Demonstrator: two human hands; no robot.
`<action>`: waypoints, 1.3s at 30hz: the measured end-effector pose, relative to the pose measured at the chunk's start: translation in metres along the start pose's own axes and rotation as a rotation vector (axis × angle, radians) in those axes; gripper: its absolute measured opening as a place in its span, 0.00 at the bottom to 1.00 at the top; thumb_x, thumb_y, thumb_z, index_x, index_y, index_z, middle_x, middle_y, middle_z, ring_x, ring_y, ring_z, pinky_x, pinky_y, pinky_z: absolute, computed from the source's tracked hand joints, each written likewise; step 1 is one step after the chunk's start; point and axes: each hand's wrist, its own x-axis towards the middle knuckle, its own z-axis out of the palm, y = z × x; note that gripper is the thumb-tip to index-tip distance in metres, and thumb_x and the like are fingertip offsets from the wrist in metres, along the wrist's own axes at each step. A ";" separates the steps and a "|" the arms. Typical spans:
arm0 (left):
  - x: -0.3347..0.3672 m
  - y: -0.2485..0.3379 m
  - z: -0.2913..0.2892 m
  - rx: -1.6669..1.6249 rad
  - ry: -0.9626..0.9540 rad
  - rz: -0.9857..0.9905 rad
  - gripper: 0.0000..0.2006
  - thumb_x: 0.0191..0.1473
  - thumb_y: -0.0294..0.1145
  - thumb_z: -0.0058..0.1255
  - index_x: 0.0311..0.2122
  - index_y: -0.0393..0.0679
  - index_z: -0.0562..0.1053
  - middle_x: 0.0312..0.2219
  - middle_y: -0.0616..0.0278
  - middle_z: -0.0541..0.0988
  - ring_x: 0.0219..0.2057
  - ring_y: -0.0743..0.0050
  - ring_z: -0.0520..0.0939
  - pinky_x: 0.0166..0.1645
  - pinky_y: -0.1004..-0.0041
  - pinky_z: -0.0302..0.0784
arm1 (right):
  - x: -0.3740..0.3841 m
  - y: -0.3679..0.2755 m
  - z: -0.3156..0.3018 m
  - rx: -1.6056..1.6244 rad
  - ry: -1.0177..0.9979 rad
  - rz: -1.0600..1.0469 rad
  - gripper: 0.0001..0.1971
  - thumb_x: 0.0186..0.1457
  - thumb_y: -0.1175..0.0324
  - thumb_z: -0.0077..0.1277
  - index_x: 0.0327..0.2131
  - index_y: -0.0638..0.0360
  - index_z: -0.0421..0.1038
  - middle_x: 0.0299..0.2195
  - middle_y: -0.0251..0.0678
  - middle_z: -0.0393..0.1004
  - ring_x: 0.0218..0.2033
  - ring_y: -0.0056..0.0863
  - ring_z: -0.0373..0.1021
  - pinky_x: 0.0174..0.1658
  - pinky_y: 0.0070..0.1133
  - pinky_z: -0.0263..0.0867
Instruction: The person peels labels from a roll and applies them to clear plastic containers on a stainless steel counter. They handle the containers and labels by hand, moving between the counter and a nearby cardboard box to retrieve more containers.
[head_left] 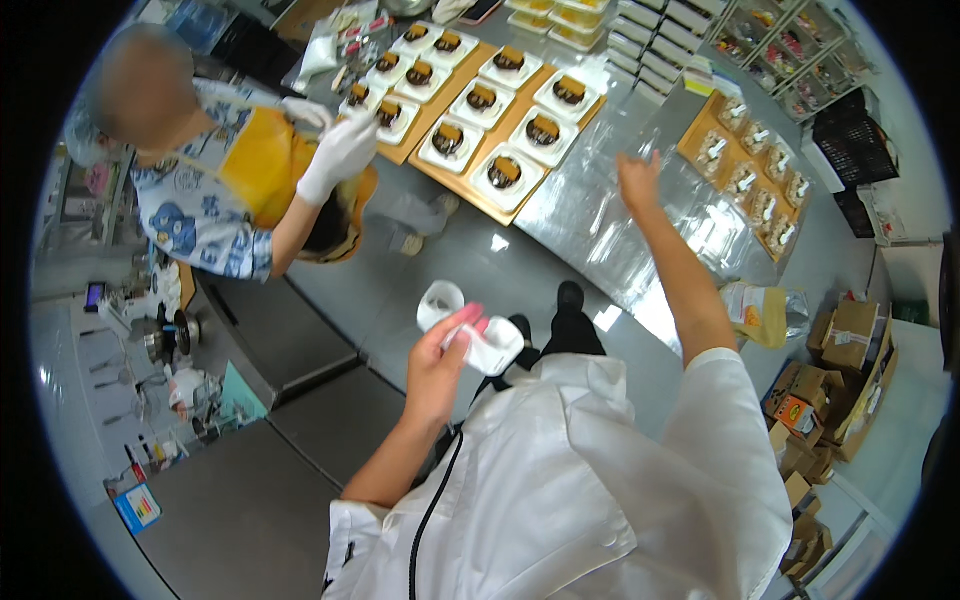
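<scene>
My left hand (437, 362) is closed on two small white cup-shaped containers in front of my body. One white container (440, 300) sits beyond my fingers with its opening showing; the other white container (497, 350) lies to the right of them. A bit of pink shows at my fingers, and I cannot make out what it is. My right hand (638, 185) is stretched out over the steel table (590, 225), some fingers extended, with nothing seen in it. It is between wooden boards (515, 212) of dark round desserts on white square plates and another board (690, 150) of pale desserts.
On the left a person in a yellow apron (262, 165) and white gloves (340, 155) stands by the dessert boards. Stacked clear-lidded boxes (575, 22) stand at the table's back. A yellow bag (752, 312) and cardboard boxes (850, 335) are on the right; dark counters (230, 490) at lower left.
</scene>
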 end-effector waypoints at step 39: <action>-0.148 -0.162 0.218 0.188 -0.705 -0.388 0.17 0.61 0.33 0.57 0.53 0.38 0.76 0.35 0.65 0.82 0.34 0.86 0.79 0.39 0.79 0.76 | -0.497 -0.032 -0.350 0.771 0.346 0.264 0.09 0.48 0.81 0.60 0.35 0.60 0.79 0.31 0.35 0.76 0.29 0.31 0.72 0.30 0.25 0.69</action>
